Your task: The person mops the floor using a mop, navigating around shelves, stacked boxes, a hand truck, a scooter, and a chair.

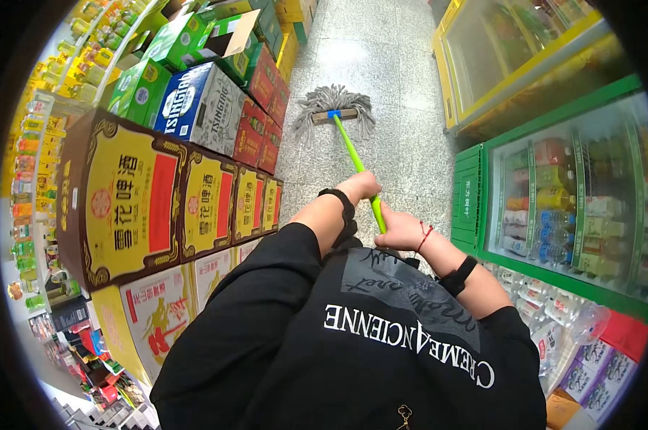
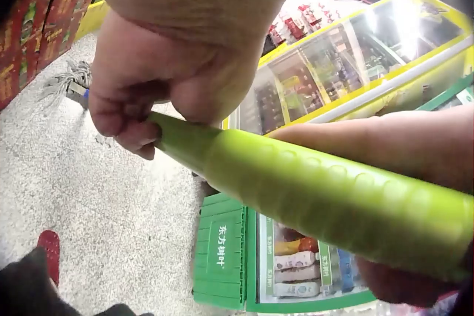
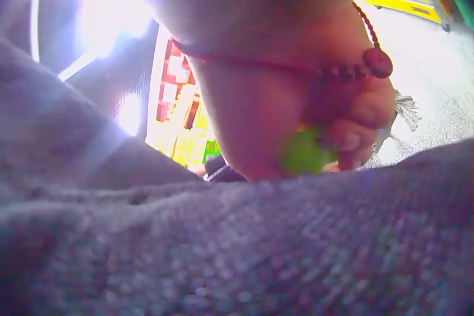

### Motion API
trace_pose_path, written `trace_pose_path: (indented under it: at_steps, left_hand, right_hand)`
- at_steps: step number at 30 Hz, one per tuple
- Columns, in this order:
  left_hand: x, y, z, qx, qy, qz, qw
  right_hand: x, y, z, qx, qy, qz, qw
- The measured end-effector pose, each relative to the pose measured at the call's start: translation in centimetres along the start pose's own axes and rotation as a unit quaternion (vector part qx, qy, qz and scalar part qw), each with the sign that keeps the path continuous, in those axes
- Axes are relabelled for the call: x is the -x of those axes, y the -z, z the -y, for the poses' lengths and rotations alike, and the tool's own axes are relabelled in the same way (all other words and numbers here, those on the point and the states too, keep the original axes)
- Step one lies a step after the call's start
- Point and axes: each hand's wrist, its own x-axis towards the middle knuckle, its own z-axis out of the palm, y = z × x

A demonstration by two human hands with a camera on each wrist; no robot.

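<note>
A mop with a bright green handle (image 1: 354,154) stretches ahead of me, its grey string head (image 1: 335,106) spread on the speckled floor. My left hand (image 1: 360,188) grips the handle partway down, fingers wrapped round it in the left wrist view. Nearer my body, the right hand (image 1: 401,229) holds the handle's upper end. The ribbed grip of the green handle (image 2: 318,194) runs between both hands in the left wrist view. In the right wrist view, curled fingers (image 3: 363,123) surround the handle's green end (image 3: 307,153), partly behind dark cloth.
Stacked beer cartons (image 1: 134,201) line the aisle's left side, with a blue Tsingtao box (image 1: 184,104) on top. To the right stand a green-framed drinks fridge (image 1: 469,201) and a yellow-framed chest freezer (image 1: 446,72). Speckled floor (image 1: 410,143) runs between them.
</note>
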Motion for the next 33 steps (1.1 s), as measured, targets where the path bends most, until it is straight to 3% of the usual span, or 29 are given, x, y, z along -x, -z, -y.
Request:
trace_pose_path:
  at_steps: [2, 8, 12, 14, 18, 19, 20, 22, 24, 27, 33]
  left_hand:
    - [-1.5, 1.5, -0.2, 0.039, 0.026, 0.014, 0.999]
    - [-7.3, 7.4, -0.5, -0.002, -0.028, 0.007, 1.0]
    - [-10.9, 12.5, -2.3, 0.046, -0.001, -0.046, 0.998]
    - [-14.9, 14.3, -2.9, 0.08, 0.005, -0.058, 0.995]
    - [-21.3, 19.7, -4.5, 0.106, 0.026, -0.129, 0.986]
    - [-22.6, 21.2, -4.9, 0.096, 0.009, -0.134, 0.986]
    - [-24.0, 22.7, -5.4, 0.089, 0.009, -0.129, 0.988]
    - [-24.9, 26.6, -7.4, 0.14, 0.088, -0.05, 0.985]
    - [-27.3, 28.9, -8.0, 0.159, 0.107, -0.054, 0.98]
    - [-30.8, 30.6, -7.6, 0.29, 0.097, -0.093, 0.947]
    - [-32.2, 36.4, -10.1, 0.317, 0.114, -0.079, 0.938]
  right_hand:
    - [-0.9, 1.8, 0.4, -0.005, -0.011, 0.001, 1.0]
    - [-6.1, 8.1, -0.7, 0.018, -0.006, -0.005, 1.0]
    - [-9.5, 13.9, -1.5, -0.006, -0.039, -0.042, 0.998]
    - [-11.8, 16.5, -3.0, -0.021, -0.028, -0.119, 0.992]
    - [-16.3, 24.5, -5.2, -0.088, 0.018, -0.123, 0.988]
    - [-17.3, 26.6, -5.2, -0.112, -0.023, -0.106, 0.988]
    - [-18.6, 28.1, -5.9, -0.121, -0.024, -0.108, 0.987]
    - [-21.2, 30.8, -7.0, -0.094, 0.002, -0.121, 0.988]
    - [-23.2, 33.9, -7.9, -0.111, -0.01, -0.127, 0.986]
    - [-25.9, 37.1, -8.8, -0.171, 0.006, -0.119, 0.978]
    - [-28.3, 42.3, -9.0, -0.158, 0.005, -0.136, 0.978]
